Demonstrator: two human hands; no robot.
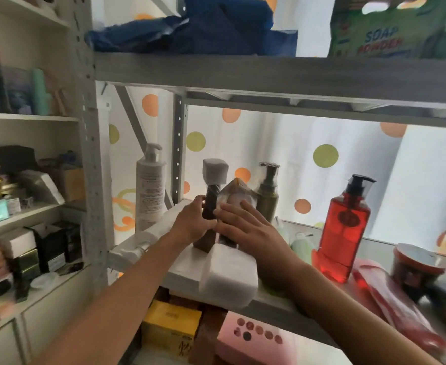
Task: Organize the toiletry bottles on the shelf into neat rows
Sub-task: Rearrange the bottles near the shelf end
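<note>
Dark bottle: upright, mid-shelf, white square cap on top. Left hand grips its body, fingers curled round it. Clear pack: just right of the bottle, touching it; right hand lies against it, fingers straight and relaxed (holding nothing). White pump bottle: far left, upright. Olive pump bottle: behind the pack. Red pump bottle: well right, upright. White block: front edge, below the hands.

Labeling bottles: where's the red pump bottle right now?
Head view, right of centre: the red pump bottle stands upright on the grey shelf, right of the olive pump bottle.
</note>
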